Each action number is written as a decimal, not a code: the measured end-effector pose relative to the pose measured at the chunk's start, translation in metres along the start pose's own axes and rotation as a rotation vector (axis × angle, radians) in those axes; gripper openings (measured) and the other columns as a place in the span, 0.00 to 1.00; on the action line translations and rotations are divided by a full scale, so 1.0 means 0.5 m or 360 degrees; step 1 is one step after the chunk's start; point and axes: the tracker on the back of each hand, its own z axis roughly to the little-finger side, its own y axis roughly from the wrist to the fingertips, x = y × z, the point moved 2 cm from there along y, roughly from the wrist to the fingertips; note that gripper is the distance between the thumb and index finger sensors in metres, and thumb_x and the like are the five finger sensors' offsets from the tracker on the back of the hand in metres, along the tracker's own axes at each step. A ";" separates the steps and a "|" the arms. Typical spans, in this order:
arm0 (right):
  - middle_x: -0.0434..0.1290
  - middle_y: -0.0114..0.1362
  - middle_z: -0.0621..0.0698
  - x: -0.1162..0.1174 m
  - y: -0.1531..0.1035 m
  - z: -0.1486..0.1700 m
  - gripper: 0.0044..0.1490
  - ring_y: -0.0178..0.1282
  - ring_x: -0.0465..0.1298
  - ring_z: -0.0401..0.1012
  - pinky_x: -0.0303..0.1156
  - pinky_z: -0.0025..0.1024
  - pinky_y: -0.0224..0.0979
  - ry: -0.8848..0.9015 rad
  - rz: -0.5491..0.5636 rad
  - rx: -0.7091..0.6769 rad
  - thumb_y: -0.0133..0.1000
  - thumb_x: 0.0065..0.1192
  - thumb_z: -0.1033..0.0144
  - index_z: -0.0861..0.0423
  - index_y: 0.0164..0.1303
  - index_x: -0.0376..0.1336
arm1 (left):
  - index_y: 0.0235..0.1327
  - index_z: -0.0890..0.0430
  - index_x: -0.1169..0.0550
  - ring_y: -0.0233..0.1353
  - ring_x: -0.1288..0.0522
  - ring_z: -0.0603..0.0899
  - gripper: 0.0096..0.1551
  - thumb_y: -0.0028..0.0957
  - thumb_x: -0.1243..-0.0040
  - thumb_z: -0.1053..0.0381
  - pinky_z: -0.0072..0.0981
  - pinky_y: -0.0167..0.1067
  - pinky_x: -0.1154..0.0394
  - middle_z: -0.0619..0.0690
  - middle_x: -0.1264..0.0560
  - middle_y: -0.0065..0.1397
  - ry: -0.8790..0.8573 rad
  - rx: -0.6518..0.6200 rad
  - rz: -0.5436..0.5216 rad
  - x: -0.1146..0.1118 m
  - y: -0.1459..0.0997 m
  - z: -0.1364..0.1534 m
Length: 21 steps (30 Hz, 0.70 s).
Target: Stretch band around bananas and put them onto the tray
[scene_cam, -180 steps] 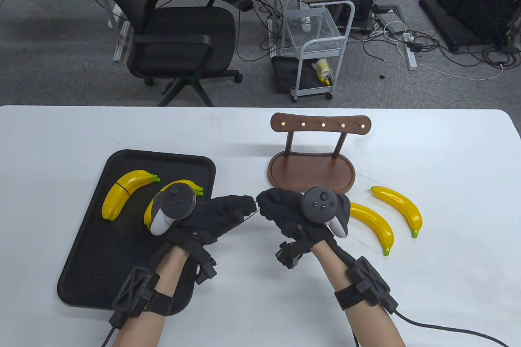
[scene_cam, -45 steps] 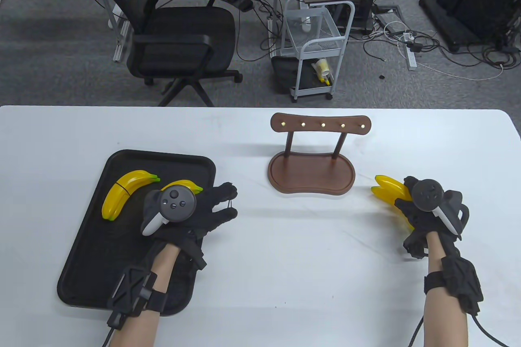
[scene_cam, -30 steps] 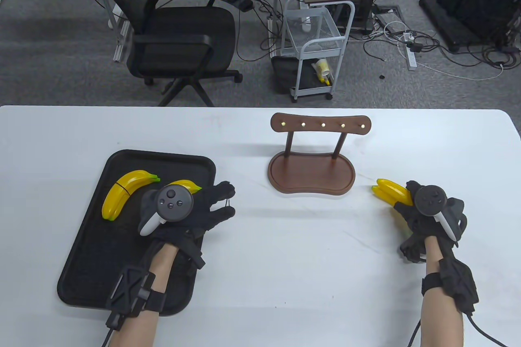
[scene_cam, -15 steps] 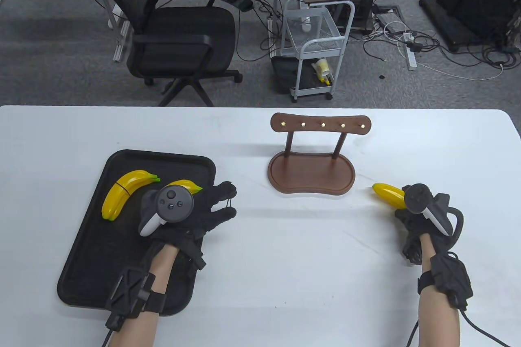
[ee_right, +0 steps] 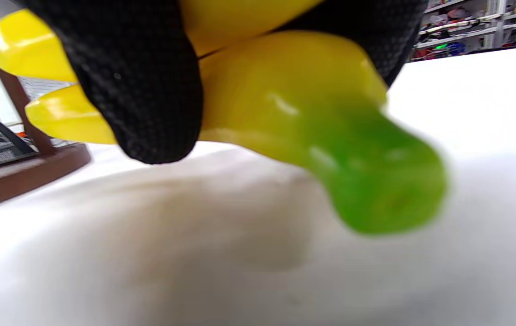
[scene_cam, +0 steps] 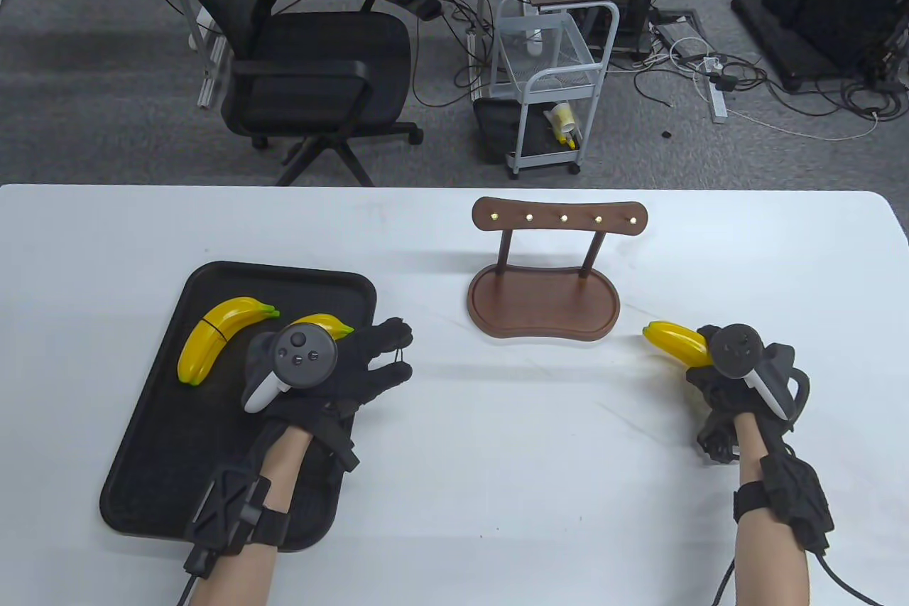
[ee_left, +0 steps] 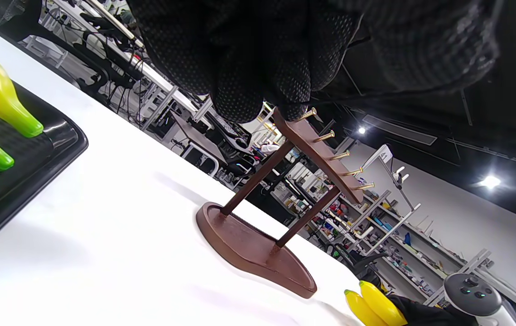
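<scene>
The right hand (scene_cam: 738,379) sits at the right side of the tabletop (scene_cam: 497,435), its grip clenched round two bananas (scene_cam: 675,342) held side by side. Their yellow ends stick out to the left past the fingers, toward the wooden stand (scene_cam: 543,297). In the right wrist view a gloved finger (ee_right: 149,90) wraps over both bananas, and a green stem tip (ee_right: 384,194) pokes out just above the white surface (whether it touches, I cannot tell).

The left hand (scene_cam: 341,371) lies over the right part of the black tray (scene_cam: 156,435), which rests on the left side of the tabletop. Its fingers reach right, past the tray's edge, and a thin dark band (scene_cam: 401,350) is strung between the spread fingertips, so this grip is holding the band, hooked over the fingers.

On the tray lies a banded pair of bananas (scene_cam: 213,339), toward the far left. A second pair (scene_cam: 327,325) is mostly hidden under the left hand, with only the far ends and green tips showing; a band on it cannot be made out.

The stand is between the two hands, farther back, with a row of brass pegs (scene_cam: 564,217) along its top bar.
</scene>
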 end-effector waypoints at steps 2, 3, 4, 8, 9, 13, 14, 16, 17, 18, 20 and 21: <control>0.71 0.76 0.54 -0.013 -0.006 -0.022 0.46 0.66 0.77 0.55 0.77 0.49 0.64 -0.0001 0.0023 -0.0058 0.48 0.80 0.61 0.54 0.75 0.58 | 0.78 0.49 0.34 0.80 0.27 0.58 0.41 0.52 0.45 0.33 0.52 0.79 0.34 0.47 0.28 0.81 -0.0003 0.0000 0.0002 0.000 0.000 -0.001; 0.71 0.76 0.53 -0.021 -0.011 -0.038 0.46 0.66 0.77 0.55 0.77 0.49 0.64 -0.0009 0.0030 -0.0101 0.48 0.80 0.61 0.54 0.75 0.58 | 0.78 0.49 0.34 0.80 0.27 0.58 0.41 0.52 0.45 0.33 0.52 0.79 0.33 0.47 0.28 0.80 -0.0002 -0.0001 0.0003 -0.001 0.000 -0.001; 0.70 0.76 0.53 -0.028 -0.015 -0.050 0.46 0.66 0.77 0.55 0.77 0.49 0.64 -0.0021 0.0041 -0.0132 0.48 0.80 0.61 0.53 0.75 0.58 | 0.78 0.49 0.34 0.80 0.27 0.58 0.41 0.52 0.45 0.33 0.52 0.79 0.34 0.47 0.28 0.81 0.0000 -0.0004 0.0005 -0.002 0.001 -0.003; 0.70 0.76 0.53 -0.064 -0.034 -0.118 0.47 0.66 0.77 0.54 0.77 0.49 0.64 -0.0044 0.0094 -0.0294 0.48 0.80 0.61 0.53 0.75 0.58 | 0.78 0.50 0.34 0.80 0.27 0.58 0.41 0.53 0.45 0.33 0.52 0.79 0.33 0.47 0.28 0.80 0.0007 -0.0010 0.0013 -0.005 0.003 -0.007; 0.70 0.76 0.53 -0.069 -0.036 -0.127 0.47 0.66 0.77 0.54 0.77 0.49 0.64 -0.0046 0.0101 -0.0313 0.48 0.80 0.61 0.53 0.75 0.58 | 0.78 0.50 0.34 0.79 0.27 0.58 0.41 0.53 0.45 0.33 0.53 0.79 0.33 0.47 0.28 0.80 0.0007 -0.0011 0.0014 -0.005 0.003 -0.007; 0.70 0.76 0.53 -0.105 -0.057 -0.205 0.47 0.67 0.77 0.54 0.77 0.49 0.64 -0.0020 0.0154 -0.0458 0.48 0.80 0.61 0.53 0.75 0.58 | 0.78 0.50 0.34 0.79 0.27 0.59 0.41 0.53 0.46 0.33 0.53 0.79 0.33 0.48 0.28 0.80 -0.0017 -0.0016 0.0025 -0.008 0.003 -0.008; 0.70 0.76 0.53 -0.114 -0.065 -0.234 0.47 0.67 0.77 0.54 0.77 0.49 0.64 -0.0012 0.0171 -0.0509 0.48 0.80 0.61 0.53 0.75 0.58 | 0.78 0.50 0.34 0.79 0.27 0.59 0.41 0.53 0.46 0.32 0.53 0.79 0.33 0.48 0.27 0.80 -0.0021 -0.0018 0.0028 -0.009 0.003 -0.009; 0.70 0.76 0.53 -0.122 -0.074 -0.266 0.47 0.67 0.77 0.54 0.77 0.49 0.64 -0.0014 0.0179 -0.0566 0.48 0.81 0.61 0.53 0.75 0.58 | 0.78 0.51 0.33 0.79 0.26 0.59 0.41 0.53 0.46 0.32 0.53 0.78 0.33 0.48 0.27 0.80 -0.0020 -0.0021 0.0030 -0.010 0.003 -0.010; 0.70 0.76 0.53 -0.126 -0.079 -0.286 0.47 0.67 0.77 0.54 0.77 0.49 0.64 -0.0017 0.0184 -0.0603 0.48 0.81 0.61 0.53 0.75 0.58 | 0.78 0.51 0.33 0.79 0.26 0.59 0.41 0.54 0.46 0.32 0.53 0.78 0.33 0.48 0.27 0.80 -0.0021 -0.0023 0.0029 -0.010 0.003 -0.011; 0.70 0.76 0.53 -0.129 -0.084 -0.306 0.47 0.67 0.77 0.54 0.77 0.49 0.64 -0.0018 0.0187 -0.0638 0.48 0.80 0.61 0.53 0.75 0.58 | 0.78 0.51 0.33 0.79 0.26 0.59 0.41 0.54 0.46 0.32 0.54 0.78 0.33 0.48 0.27 0.79 -0.0024 -0.0026 0.0028 -0.010 0.003 -0.012; 0.70 0.76 0.53 -0.132 -0.092 -0.337 0.47 0.67 0.77 0.54 0.77 0.49 0.64 -0.0018 0.0184 -0.0687 0.48 0.81 0.61 0.53 0.75 0.58 | 0.78 0.51 0.33 0.78 0.26 0.59 0.41 0.54 0.47 0.32 0.54 0.78 0.33 0.49 0.27 0.79 -0.0034 -0.0034 0.0029 -0.011 0.003 -0.014; 0.70 0.77 0.53 -0.133 -0.096 -0.352 0.47 0.67 0.77 0.54 0.77 0.49 0.64 -0.0016 0.0187 -0.0711 0.48 0.80 0.61 0.53 0.75 0.58 | 0.78 0.51 0.33 0.78 0.26 0.59 0.41 0.54 0.47 0.32 0.54 0.78 0.33 0.49 0.27 0.79 -0.0040 -0.0038 0.0030 -0.012 0.003 -0.015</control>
